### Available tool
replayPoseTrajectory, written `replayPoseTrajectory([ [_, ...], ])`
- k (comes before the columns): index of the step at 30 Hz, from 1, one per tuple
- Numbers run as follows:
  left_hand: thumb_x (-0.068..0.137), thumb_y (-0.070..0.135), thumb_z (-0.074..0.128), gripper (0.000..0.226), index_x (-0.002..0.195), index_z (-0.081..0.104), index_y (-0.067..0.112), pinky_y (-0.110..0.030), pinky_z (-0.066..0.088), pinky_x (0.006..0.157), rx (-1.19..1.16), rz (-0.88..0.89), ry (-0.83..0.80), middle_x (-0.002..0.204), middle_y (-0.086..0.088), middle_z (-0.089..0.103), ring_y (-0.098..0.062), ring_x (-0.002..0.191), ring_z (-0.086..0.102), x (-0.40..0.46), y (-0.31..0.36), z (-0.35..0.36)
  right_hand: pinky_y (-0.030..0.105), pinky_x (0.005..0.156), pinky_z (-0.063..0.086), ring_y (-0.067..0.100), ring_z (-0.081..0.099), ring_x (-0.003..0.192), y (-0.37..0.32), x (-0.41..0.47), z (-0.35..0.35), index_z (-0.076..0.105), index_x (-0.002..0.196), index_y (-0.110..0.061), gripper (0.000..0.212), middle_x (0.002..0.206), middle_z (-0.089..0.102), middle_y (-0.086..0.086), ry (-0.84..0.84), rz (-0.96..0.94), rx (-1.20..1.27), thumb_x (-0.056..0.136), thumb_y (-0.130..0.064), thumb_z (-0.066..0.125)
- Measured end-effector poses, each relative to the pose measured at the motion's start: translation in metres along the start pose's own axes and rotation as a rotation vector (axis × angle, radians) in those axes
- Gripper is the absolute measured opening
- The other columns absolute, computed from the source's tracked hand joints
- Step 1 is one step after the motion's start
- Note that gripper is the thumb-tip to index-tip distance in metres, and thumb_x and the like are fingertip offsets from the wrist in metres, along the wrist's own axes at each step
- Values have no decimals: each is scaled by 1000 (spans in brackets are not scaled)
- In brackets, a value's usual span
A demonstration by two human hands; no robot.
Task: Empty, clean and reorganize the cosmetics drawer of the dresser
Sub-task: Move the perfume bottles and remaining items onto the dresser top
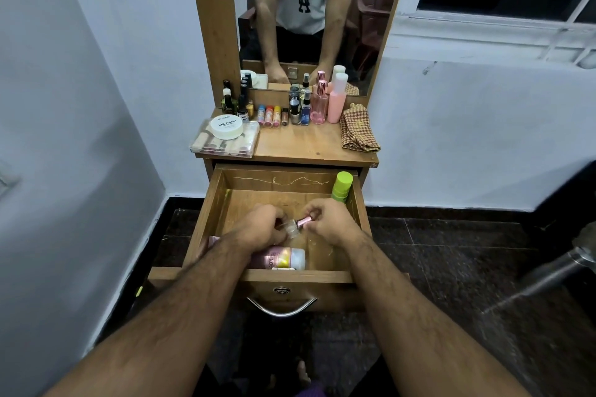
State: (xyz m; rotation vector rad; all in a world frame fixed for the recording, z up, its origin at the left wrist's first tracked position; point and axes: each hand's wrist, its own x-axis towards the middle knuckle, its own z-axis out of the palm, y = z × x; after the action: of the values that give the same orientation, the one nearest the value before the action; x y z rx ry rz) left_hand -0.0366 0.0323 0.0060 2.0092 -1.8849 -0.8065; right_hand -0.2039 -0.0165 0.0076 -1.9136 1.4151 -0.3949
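The wooden drawer stands pulled out below the dresser top. Both my hands are inside it. My left hand grips a small clear glass bottle. My right hand pinches the bottle's pink cap. A pink and gold bottle lies on its side at the drawer's front, partly under my left forearm. A green bottle stands in the drawer's back right corner.
On the dresser top stand nail polish bottles, small coloured tubes, spray bottles, two pink bottles, a clear box with a white nail polish jar, and a checked cloth. A mirror rises behind.
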Motion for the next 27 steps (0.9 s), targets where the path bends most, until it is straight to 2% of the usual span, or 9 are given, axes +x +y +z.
replayPoseTrajectory([
  [2,87,24,73,18,104,70,21,-18,48,65,-36,13,67,95,8,68,-6,84,63,-1,2,-1,16,67,46,-3,59,70,0,0,-1,66,95,-25,33,81,62,-13,56,-35,124,80,3,75],
  [3,88,26,72,15,102,68,23,-19,47,63,-54,11,100,92,10,67,-4,81,62,-1,3,-1,17,71,47,-5,58,71,-1,0,-2,66,105,-24,37,86,61,-13,92,-46,175,80,1,76],
  [5,89,29,70,14,103,68,27,-20,43,63,-69,7,171,92,12,66,-2,81,60,-1,5,-2,24,83,51,3,61,89,-1,0,-4,61,127,-22,51,107,61,-8,200,-52,208,79,-14,79],
  [7,89,30,70,19,107,69,29,-25,47,73,-92,15,244,99,11,69,-5,87,61,2,2,-2,26,89,49,10,57,101,0,-1,-9,55,135,-20,55,120,58,-3,369,-12,156,83,-29,73],
  [10,88,27,72,24,111,69,29,-29,52,83,-177,23,322,100,14,69,-6,91,61,3,-1,-5,26,83,43,19,58,102,-1,-2,-18,48,136,-10,48,118,62,8,613,123,71,92,-23,62],
  [12,86,25,73,25,110,70,28,-29,52,84,-234,30,356,96,15,68,-5,90,61,4,-2,-5,33,81,48,29,64,102,-3,1,-19,44,135,-10,49,113,65,11,594,177,-8,93,-27,62],
  [14,84,24,75,24,107,70,27,-29,53,84,-288,33,378,95,17,69,-3,89,63,5,-3,-6,38,81,52,31,64,104,-8,7,-19,43,133,-12,51,113,65,10,509,211,-109,93,-33,65],
  [22,82,22,77,25,105,70,23,-23,54,81,-360,45,417,91,15,68,0,87,63,5,-3,-8,38,77,53,31,63,104,-19,20,-14,42,129,-19,46,125,53,13,496,259,-266,93,-30,67],
  [27,82,22,78,26,107,69,23,-26,55,83,-370,30,411,91,14,68,-1,87,63,5,-3,-7,35,74,52,27,63,97,-16,19,-9,43,126,-21,41,123,49,11,509,217,-350,93,-24,67],
])
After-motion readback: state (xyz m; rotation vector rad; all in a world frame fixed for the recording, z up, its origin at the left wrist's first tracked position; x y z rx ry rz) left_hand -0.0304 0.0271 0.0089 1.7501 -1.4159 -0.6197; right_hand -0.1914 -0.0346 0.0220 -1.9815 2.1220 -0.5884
